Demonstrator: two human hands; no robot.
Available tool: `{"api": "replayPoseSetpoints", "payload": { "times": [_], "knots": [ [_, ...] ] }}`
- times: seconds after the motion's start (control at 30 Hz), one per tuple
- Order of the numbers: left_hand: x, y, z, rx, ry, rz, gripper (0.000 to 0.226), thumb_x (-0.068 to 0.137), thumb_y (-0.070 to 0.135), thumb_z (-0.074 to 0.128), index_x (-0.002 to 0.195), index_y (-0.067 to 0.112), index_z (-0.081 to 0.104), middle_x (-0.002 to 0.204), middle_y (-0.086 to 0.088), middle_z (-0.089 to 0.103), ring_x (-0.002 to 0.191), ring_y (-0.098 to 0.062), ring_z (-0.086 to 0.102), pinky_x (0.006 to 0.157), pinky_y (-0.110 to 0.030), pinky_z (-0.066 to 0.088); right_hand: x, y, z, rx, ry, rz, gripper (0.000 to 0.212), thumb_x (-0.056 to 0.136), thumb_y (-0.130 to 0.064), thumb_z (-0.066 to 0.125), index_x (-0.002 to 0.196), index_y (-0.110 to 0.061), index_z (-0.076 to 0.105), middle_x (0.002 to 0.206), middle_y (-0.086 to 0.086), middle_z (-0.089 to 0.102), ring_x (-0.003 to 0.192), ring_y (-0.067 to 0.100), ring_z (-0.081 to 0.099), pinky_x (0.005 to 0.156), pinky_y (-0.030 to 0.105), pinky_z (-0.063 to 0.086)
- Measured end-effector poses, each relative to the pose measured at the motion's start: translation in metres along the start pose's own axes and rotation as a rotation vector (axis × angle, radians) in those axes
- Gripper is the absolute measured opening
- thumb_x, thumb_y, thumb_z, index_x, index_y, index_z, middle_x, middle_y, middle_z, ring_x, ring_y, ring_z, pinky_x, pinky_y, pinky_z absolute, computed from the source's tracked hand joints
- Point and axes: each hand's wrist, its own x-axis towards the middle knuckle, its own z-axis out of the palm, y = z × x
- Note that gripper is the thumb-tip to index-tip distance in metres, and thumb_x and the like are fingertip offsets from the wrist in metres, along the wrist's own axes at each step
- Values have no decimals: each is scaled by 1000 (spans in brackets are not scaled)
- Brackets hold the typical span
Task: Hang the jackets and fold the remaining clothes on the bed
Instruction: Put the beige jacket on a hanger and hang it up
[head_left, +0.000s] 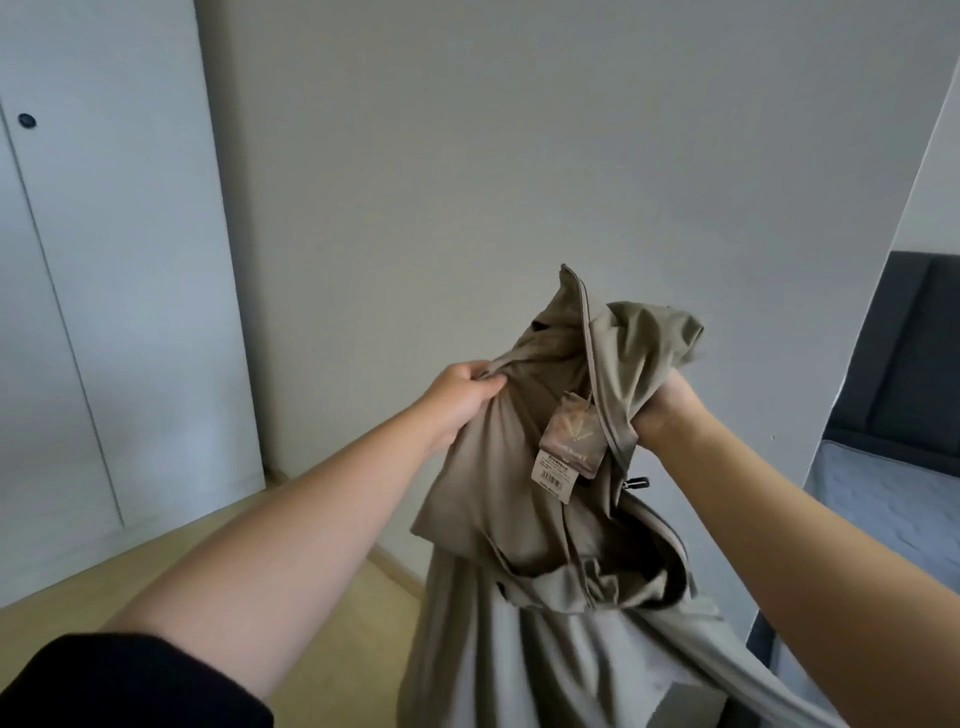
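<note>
I hold a khaki jacket (524, 519) up in front of a grey wall, its body hanging down to the bottom of the view. My left hand (462, 397) pinches the fabric near the collar on the left side. My right hand (667, 410) grips a bunch of the jacket's upper right part, fingers buried in the cloth. A brown paper price tag (571, 441) with a barcode dangles between my hands, beside the zipper line. No hanger is in view.
A pale wardrobe door (104, 260) with a small round dark knob (26, 120) stands at the left. Light wooden floor (332, 623) lies below. Past a wall edge at the right, a bed (893, 499) with a grey mattress and dark headboard shows.
</note>
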Motion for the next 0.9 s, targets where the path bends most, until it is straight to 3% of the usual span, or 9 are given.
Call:
{"api": "replayPoseSetpoints", "payload": {
  "times": [0.17, 0.27, 0.33, 0.43, 0.53, 0.63, 0.73, 0.8, 0.9],
  "knots": [
    [14, 25, -14, -116, 199, 68, 14, 95, 5, 50, 104, 8, 60, 104, -12, 62, 98, -22, 58, 96, -35, 44, 0, 5, -3, 123, -2, 175, 25, 96, -15, 43, 80, -9, 61, 71, 8, 67, 65, 19, 64, 63, 31, 54],
    [20, 34, -29, -109, 224, 75, 15, 96, 6, 49, 105, 7, 61, 103, -11, 63, 98, -23, 60, 97, -36, 46, 7, 10, -7, 2, 92, 155, 26, 91, -1, 34, 77, -7, 55, 76, 12, 60, 66, 24, 57, 73, 38, 51],
    [23, 38, -36, -73, 223, 79, 13, 95, 7, 51, 101, 10, 62, 103, -11, 64, 100, -25, 61, 99, -39, 45, 9, 8, -3, -151, 138, 95, 16, 94, -13, 39, 91, -11, 55, 98, 10, 57, 83, 22, 56, 87, 38, 42],
    [23, 42, -39, 2, 173, 90, 13, 94, 8, 53, 103, 6, 63, 91, -7, 66, 88, -23, 63, 95, -37, 48, 12, 8, 8, -492, 65, -92, 42, 95, -31, 50, 134, -19, 42, 133, 2, 45, 118, 16, 44, 98, 32, 32],
    [19, 44, -32, 44, 65, 97, 13, 94, 6, 53, 101, 9, 63, 87, -2, 66, 81, -15, 63, 89, -32, 49, 4, 10, 24, -767, -259, -203, 69, 84, -27, 68, 143, -23, 32, 132, -2, 40, 127, 13, 37, 98, 23, 33],
    [16, 44, -25, 86, 17, 113, 15, 95, 5, 50, 103, 10, 62, 88, -1, 65, 80, -12, 62, 81, -25, 49, -5, 19, 30, -1091, -493, -198, 72, 74, -18, 79, 135, -16, 41, 123, -3, 51, 124, 17, 45, 91, 16, 43],
    [15, 41, -21, 110, 6, 100, 16, 96, 7, 49, 104, 11, 62, 94, -3, 65, 84, -14, 62, 83, -24, 50, -10, 29, 30, -1498, -342, -468, 25, 79, -26, 70, 88, -5, 60, 94, 6, 59, 98, 26, 54, 89, 36, 40],
    [16, 37, -20, 109, -4, 69, 15, 97, 11, 48, 100, 12, 63, 99, -5, 65, 91, -18, 61, 90, -29, 48, -15, 31, 28, -1481, -254, -523, 28, 85, -22, 61, 64, -7, 50, 70, 6, 54, 79, 29, 53, 74, 29, 31],
    [16, 26, -21, 145, -27, 18, 15, 97, 19, 50, 97, 15, 65, 96, -4, 67, 91, -19, 63, 87, -29, 49, -18, 23, 26, -1395, -169, -515, 36, 88, -19, 55, 56, -7, 43, 54, 7, 43, 58, 26, 43, 57, 30, 25]
  ]
}}
